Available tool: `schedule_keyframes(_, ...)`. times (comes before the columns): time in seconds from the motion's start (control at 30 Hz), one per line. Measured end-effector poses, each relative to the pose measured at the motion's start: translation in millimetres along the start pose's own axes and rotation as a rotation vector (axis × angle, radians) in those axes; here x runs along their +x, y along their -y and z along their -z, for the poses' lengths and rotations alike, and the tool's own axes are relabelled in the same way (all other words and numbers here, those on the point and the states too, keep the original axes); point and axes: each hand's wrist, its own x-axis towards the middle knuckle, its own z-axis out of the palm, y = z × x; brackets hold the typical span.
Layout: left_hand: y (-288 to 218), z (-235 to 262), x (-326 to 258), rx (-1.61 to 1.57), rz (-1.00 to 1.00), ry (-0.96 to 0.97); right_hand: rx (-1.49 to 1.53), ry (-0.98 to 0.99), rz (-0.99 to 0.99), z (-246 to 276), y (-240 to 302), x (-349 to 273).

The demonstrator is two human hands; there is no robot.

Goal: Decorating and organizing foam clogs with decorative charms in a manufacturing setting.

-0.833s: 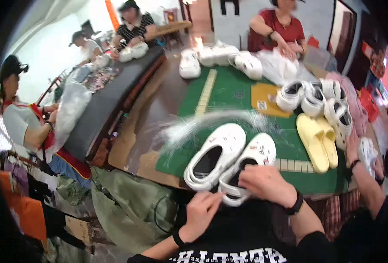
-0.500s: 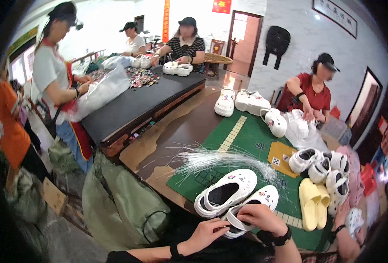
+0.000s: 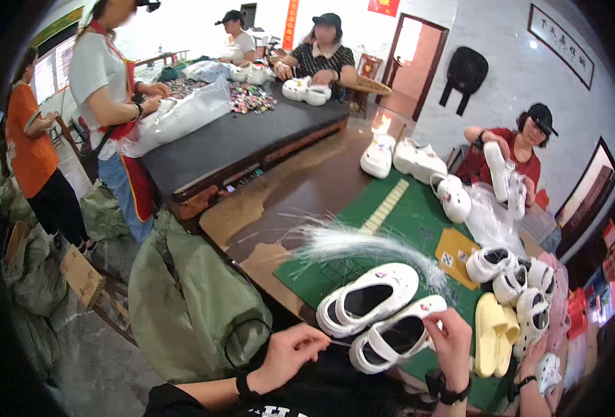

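Note:
A pair of white clogs lies on the green mat [image 3: 300, 272] before me: the left clog [image 3: 399, 275] and the right clog [image 3: 427, 306], both with small charms on the toes and dark insoles. My left hand [image 3: 290, 358] pinches a thin clear plastic strand [image 3: 340, 343] beside the heels; the strand runs toward the right clog. Above that clog's right side, my right hand [image 3: 452, 344] is closed in a pinch; whatever is between its fingertips is too fine to make out. Beyond the pair spreads a loose bundle of clear plastic strands [image 3: 363, 243].
Yellow slides [image 3: 489, 330] and several white clogs [image 3: 492, 264] stand at right, beside another person's hand [image 3: 532, 354]. More white clogs [image 3: 412, 158] line the far edge. A person in red [image 3: 530, 149] holds white shoes. A green sack [image 3: 189, 306] lies left of the table.
My hands have drawn apart from the right clog's heel strap, left hand leftward with the strand, right hand rightward and up. The person in red has raised white shoes. The view has shifted.

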Motion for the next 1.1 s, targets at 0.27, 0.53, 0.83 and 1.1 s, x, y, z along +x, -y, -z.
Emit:
schedule_keyframes(0.27,2,22,17,-0.827,0.128,-0.038,0.231,0.323,0.318,-77,28,42)
schedule_keyframes(0.53,5,24,35,-1.030,0.303,-0.087,0.495,0.687,0.021,-81,4,59)
schedule_keyframes(0.83,-9,-11,62,-0.375,0.330,0.027,0.757,0.730,-0.085,-89,-1,62)
schedule_keyframes(1.1,-9,-9,65,-0.257,0.333,0.120,0.573,0.671,0.033,-83,1,57)
